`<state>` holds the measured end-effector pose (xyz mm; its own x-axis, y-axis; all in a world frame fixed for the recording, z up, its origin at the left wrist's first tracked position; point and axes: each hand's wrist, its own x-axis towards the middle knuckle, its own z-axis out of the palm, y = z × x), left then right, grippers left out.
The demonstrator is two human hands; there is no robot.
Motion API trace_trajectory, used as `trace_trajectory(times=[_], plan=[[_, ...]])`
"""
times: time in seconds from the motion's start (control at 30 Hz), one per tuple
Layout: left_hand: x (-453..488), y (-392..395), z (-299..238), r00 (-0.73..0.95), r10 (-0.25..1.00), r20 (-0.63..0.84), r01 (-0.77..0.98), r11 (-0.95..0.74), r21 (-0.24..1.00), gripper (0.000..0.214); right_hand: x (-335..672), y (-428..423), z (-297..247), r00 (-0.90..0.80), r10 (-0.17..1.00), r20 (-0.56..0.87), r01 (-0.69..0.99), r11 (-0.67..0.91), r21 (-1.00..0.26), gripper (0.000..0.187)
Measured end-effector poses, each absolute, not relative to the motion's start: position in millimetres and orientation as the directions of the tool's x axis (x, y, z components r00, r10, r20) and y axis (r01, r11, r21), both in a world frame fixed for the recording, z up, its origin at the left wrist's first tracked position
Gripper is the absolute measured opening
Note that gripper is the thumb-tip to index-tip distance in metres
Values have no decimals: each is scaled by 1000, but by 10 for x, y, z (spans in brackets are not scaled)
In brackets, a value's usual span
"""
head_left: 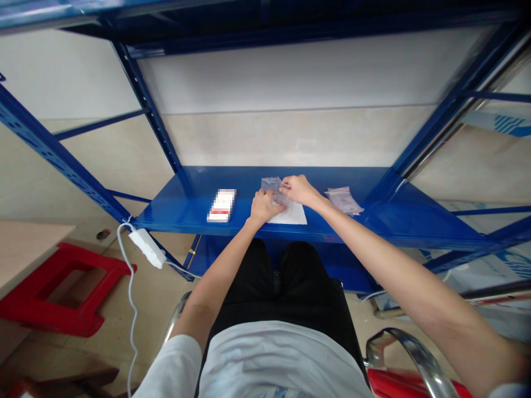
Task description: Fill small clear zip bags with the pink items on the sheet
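My left hand (266,207) lies on a clear plastic zip bag (270,183), its fingers spread and pressing it against the shelf. Beneath the bag and hand is a sheet of white paper (295,214). Over the bag's right side, my right hand (299,189) is closed in a pinch, the fingertips at the bag. What sits between those fingertips is too small to make out. To the right of both hands rests a small pile of clear bags with pinkish edges (343,200).
The blue metal shelf (194,190) has uprights on both sides and another shelf overhead. A blurred-out white item with a red band (222,205) lies at left. A white power strip (147,249) hangs by the left front corner, near a red stool (62,287).
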<state>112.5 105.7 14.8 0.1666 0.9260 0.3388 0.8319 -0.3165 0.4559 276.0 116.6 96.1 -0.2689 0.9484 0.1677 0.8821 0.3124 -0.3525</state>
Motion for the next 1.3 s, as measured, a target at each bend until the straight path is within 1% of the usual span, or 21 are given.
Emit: trace_trajectory(times=[0.07, 0.13, 0.23, 0.3, 0.33, 0.37, 0.43, 0.5, 0.57, 0.63, 0.7, 0.77, 0.83, 0.9, 0.97, 1.03, 1.13, 1.2, 1.23, 1.3], plan=[[1124, 1057, 158, 166, 925, 341, 828, -318, 461, 63, 2772, 1162, 968, -245, 952, 186, 880, 299, -369, 21], [1122, 1056, 170, 168, 924, 343, 825, -322, 464, 65, 2804, 1160, 961, -200, 957, 210, 862, 274, -427, 20], [1106, 1057, 184, 171, 919, 356, 816, -335, 472, 70, 2898, 1165, 897, -79, 970, 230, 767, 207, -608, 15], [1081, 1059, 197, 172, 912, 372, 805, -348, 481, 74, 2977, 1173, 818, 41, 976, 215, 631, 142, -762, 9], [1067, 1060, 207, 170, 908, 384, 796, -356, 489, 75, 3016, 1176, 773, 106, 975, 195, 534, 110, -838, 6], [1055, 1062, 220, 164, 902, 399, 784, -365, 503, 73, 3049, 1177, 727, 168, 972, 165, 419, 81, -904, 4], [1050, 1070, 253, 135, 890, 436, 741, -382, 551, 63, 3090, 1169, 636, 256, 963, 87, 155, 47, -987, 9], [1084, 1084, 291, 107, 888, 447, 671, -397, 626, 49, 3090, 1146, 551, 282, 959, 16, -82, 40, -996, 17], [1162, 1111, 330, 102, 914, 394, 570, -378, 730, 40, 3056, 1115, 473, 267, 963, -27, -246, 41, -968, 23], [1260, 1156, 366, 96, 955, 280, 434, -293, 852, 29, 3016, 1095, 404, 233, 971, -48, -335, 34, -942, 28], [1344, 1224, 403, 65, 984, 164, 288, -175, 941, 17, 3002, 1101, 346, 191, 980, -53, -363, 20, -932, 31], [1385, 1317, 446, 35, 995, 97, 200, -102, 974, 15, 3027, 1142, 302, 172, 984, -42, -349, 21, -937, 30], [1387, 1433, 494, 42, 996, 77, 184, -84, 979, 18, 3074, 1211, 273, 209, 978, -12, -280, 49, -959, 27], [1379, 1566, 541, 75, 994, 74, 251, -91, 964, 20, 3109, 1297, 252, 245, 969, 43, -150, 82, -985, 30], [1392, 1704, 582, 82, 994, 73, 376, -99, 921, 22, 3111, 1391, 232, 235, 967, 98, -8, 103, -995, 37], [1430, 1830, 611, 36, 996, 82, 469, -89, 879, 25, 3087, 1499, 212, 231, 963, 137, 90, 119, -989, 43], [1490, 1955, 620, -54, 992, 115, 535, -69, 842, 37, 3055, 1692, 189, 311, 933, 178, 223, 111, -969, 51], [1494, 1980, 598, -84, 988, 128, 586, -55, 809, 43, 3056, 1831, 179, 334, 917, 219, 372, 85, -924, 52], [1481, 1978, 579, -85, 988, 127, 612, -49, 790, 44, 3062, 1894, 174, 319, 916, 244, 466, 72, -882, 49], [1433, 1958, 531, -64, 991, 114, 663, -43, 748, 42, 3074, 1994, 161, 232, 929, 290, 662, 67, -746, 38]])
